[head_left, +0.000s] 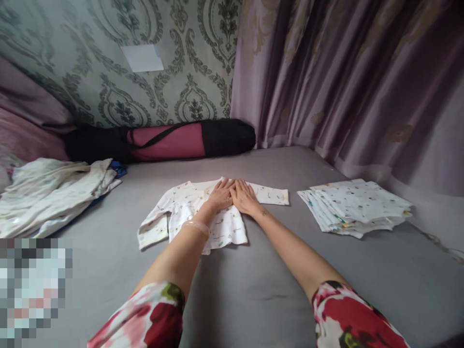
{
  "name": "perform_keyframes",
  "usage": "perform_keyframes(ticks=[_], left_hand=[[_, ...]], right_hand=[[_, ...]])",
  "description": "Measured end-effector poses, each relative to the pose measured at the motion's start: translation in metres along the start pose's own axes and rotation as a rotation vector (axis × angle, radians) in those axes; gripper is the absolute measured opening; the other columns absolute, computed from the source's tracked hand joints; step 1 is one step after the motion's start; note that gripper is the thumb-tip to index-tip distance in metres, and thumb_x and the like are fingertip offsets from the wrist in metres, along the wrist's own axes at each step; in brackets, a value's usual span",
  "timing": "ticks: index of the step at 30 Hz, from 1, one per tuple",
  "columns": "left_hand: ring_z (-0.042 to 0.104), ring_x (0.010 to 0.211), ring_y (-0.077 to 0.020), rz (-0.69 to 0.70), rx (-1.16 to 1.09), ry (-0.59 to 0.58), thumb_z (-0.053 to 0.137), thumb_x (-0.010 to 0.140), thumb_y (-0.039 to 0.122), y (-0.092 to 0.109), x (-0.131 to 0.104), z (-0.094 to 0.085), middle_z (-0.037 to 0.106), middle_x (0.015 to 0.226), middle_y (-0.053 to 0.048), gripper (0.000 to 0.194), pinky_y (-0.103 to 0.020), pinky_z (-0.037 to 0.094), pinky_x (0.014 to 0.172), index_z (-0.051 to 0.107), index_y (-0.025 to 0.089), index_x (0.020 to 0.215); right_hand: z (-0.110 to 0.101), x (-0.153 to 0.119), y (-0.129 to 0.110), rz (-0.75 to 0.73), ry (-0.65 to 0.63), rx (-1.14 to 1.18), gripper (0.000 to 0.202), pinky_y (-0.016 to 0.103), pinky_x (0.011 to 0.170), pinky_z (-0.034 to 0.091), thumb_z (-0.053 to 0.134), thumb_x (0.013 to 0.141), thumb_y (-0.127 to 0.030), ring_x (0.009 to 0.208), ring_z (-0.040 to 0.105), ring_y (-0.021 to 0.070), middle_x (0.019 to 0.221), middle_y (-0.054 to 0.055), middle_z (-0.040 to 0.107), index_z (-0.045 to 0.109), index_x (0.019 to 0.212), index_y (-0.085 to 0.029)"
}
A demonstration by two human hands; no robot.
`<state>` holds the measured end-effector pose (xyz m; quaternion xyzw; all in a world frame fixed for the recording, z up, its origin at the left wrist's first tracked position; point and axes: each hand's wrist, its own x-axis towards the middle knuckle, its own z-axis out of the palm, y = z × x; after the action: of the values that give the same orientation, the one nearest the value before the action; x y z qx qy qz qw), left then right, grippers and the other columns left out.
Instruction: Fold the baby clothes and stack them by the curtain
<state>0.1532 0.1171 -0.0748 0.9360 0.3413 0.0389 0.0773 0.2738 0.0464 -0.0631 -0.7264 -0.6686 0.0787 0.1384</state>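
Note:
A small white long-sleeved baby shirt (226,229) with a fine print lies spread out on the grey sheet (246,290). One sleeve bends down to the left; the other reaches straight out to the right. My left hand (220,194) rests flat on the upper part of the shirt, fingers stretched forward. Beside it, touching it, my right hand (244,195) is also pressed flat on the cloth near the right shoulder. Neither hand grips anything. Both palms are hidden against the fabric.
On the right sits a stack of folded printed baby clothes (358,205). A loose heap of pale clothes (50,193) lies at the left. Along the patterned wall stretches a long black and maroon bag (170,140). Purple curtains (326,77) hang at the right.

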Motion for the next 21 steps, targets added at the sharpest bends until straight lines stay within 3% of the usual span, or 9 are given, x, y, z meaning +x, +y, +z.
perform_keyframes(ticks=[3, 7, 14, 21], left_hand=[[0.022, 0.146, -0.0276, 0.006, 0.008, 0.012, 0.035, 0.094, 0.042, -0.003, 0.002, 0.006, 0.029, 0.158, -0.003, 0.061, -0.043, 0.017, 0.118, 0.027, 0.026, 0.152], [0.022, 0.146, -0.0273, 0.019, -0.015, 0.042, 0.028, 0.095, 0.054, -0.004, 0.002, 0.008, 0.031, 0.157, -0.003, 0.063, -0.044, 0.016, 0.119, 0.029, 0.026, 0.151], [0.020, 0.146, -0.0284, 0.019, -0.040, 0.041, 0.022, 0.094, 0.065, -0.002, 0.001, 0.004, 0.030, 0.157, -0.004, 0.070, -0.045, 0.015, 0.119, 0.029, 0.025, 0.151], [0.018, 0.147, -0.0290, -0.007, -0.044, 0.011, 0.022, 0.093, 0.065, 0.001, 0.000, 0.001, 0.028, 0.158, -0.004, 0.070, -0.045, 0.013, 0.119, 0.027, 0.026, 0.152]], right_hand=[[-0.003, -0.006, -0.002, 0.051, -0.057, 0.021, 0.066, 0.041, 0.117, 0.010, 0.015, 0.100, -0.045, 0.146, 0.018, 0.0247, 0.158, 0.016, 0.024, 0.023, 0.152, -0.004], [-0.016, -0.022, 0.013, 0.089, -0.114, -0.031, 0.067, 0.045, 0.118, 0.005, 0.013, 0.100, -0.048, 0.148, 0.012, 0.0246, 0.159, 0.014, 0.020, 0.023, 0.153, -0.008], [-0.033, -0.044, 0.034, 0.188, -0.107, -0.145, 0.059, 0.051, 0.116, 0.010, 0.020, 0.100, -0.041, 0.147, 0.016, 0.0288, 0.159, 0.013, 0.021, 0.027, 0.152, -0.014], [-0.048, -0.064, 0.054, 0.303, -0.054, -0.234, 0.059, 0.051, 0.115, 0.014, 0.026, 0.099, -0.038, 0.144, 0.022, 0.0321, 0.156, 0.017, 0.027, 0.031, 0.150, -0.010]])
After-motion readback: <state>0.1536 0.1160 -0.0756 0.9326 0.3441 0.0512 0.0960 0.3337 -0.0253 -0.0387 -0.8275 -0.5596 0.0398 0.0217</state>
